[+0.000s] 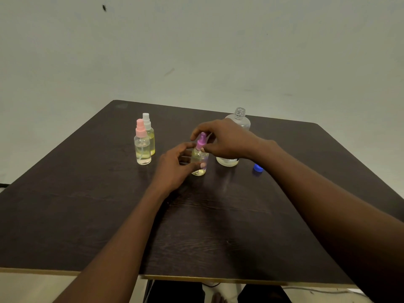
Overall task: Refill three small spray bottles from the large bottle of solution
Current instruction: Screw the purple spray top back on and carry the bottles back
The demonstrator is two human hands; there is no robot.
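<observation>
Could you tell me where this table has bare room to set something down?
Bare: table in front of the pink-topped bottle, and right of the blue cap. Crowded: the middle, where left hand and right hand hold the purple-topped bottle by the large bottle.

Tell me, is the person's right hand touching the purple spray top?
Touching. The head view shows the right hand pinching the purple spray top, thumb at its base and a finger over its tip, with no gap visible.

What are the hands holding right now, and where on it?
Both hold the small clear purple-topped spray bottle: the left hand grips its body, the right hand pinches its purple spray top.
</observation>
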